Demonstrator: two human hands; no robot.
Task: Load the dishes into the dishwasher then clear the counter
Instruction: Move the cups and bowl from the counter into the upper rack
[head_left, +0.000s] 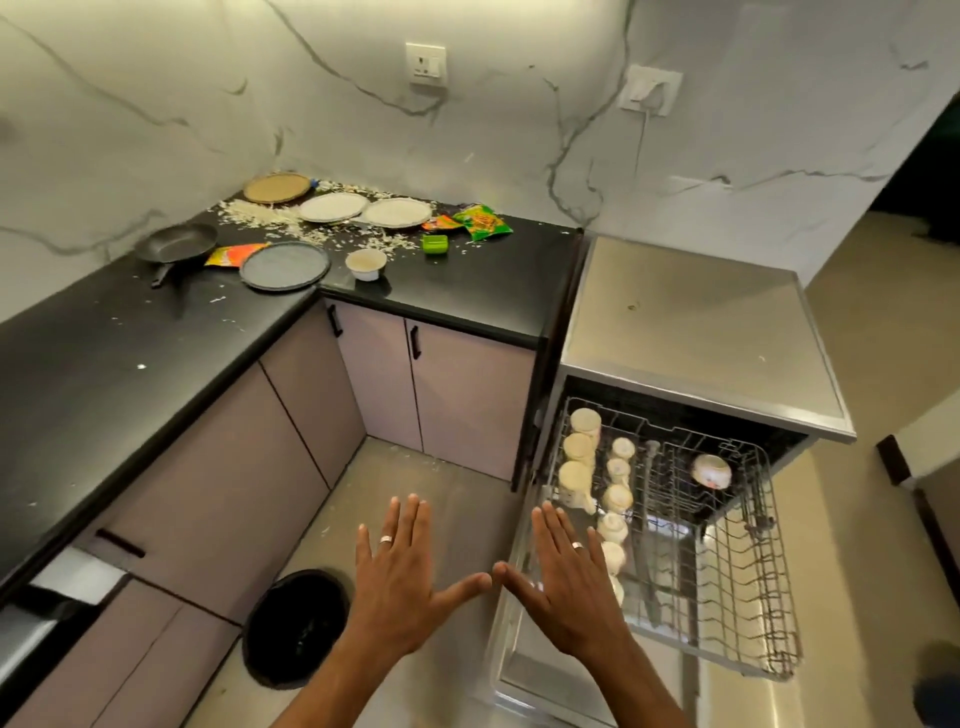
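Left hand: the left hand (397, 582) is held out flat over the floor, palm down, fingers straight and spread, a ring on one finger; its grip is fully open and holds nothing.
Right hand: the right hand (566, 582) is flat and spread the same way, a ring on it too, grip wide open and empty, hovering over the near left corner of the rack; the two thumb tips nearly meet, and I cannot tell if they touch.
Dishes on the bench: on the black bench (130, 364), in the far corner, lie a brown plate (277, 187), two white plates (333, 207) (397, 212) side by side, a grey plate (284, 265) nearer the edge, a small bowl (366, 263) just beside it and a dark frying pan (177, 243) to the left.
Mess on the bench: white flakes (270, 218) are scattered around the plates, with snack wrappers (480, 222) and a small green box (435, 243) close by.
Dishwasher: the dishwasher (696, 332) stands open at the right, its wire rack (727, 561) pulled out.
Rack contents: pale cups (584, 422) in two rows along the left side, one bowl (710, 471) tilted at the back right.
Floor: a black bin (296, 626) stands by the cupboards.
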